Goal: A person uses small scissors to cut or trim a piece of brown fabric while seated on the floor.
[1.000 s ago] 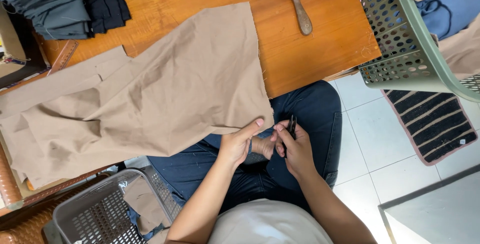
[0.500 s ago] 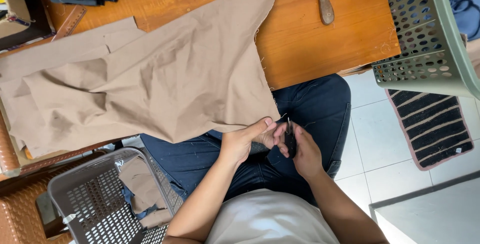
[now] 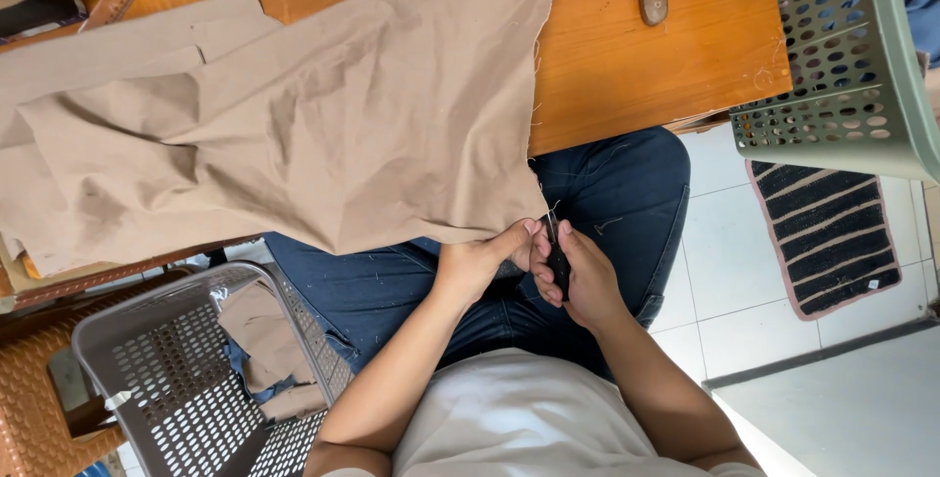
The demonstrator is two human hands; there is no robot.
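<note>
Her left hand pinches the corner of the tan fabric, which spreads away from the hands across the table. The right hand, closed around small black snips, touches it. Soft, light cloth; best gripped at its edge.

We get one view only, head-worn, looking almost straight down over our own chest and lap. It sits close: our left hand and right hand meet just below frame centre. Beyond the fingertips lies the wooden table edge with tan fabric. Left of the fingers a grey basket; right of them, tiled floor.
</note>
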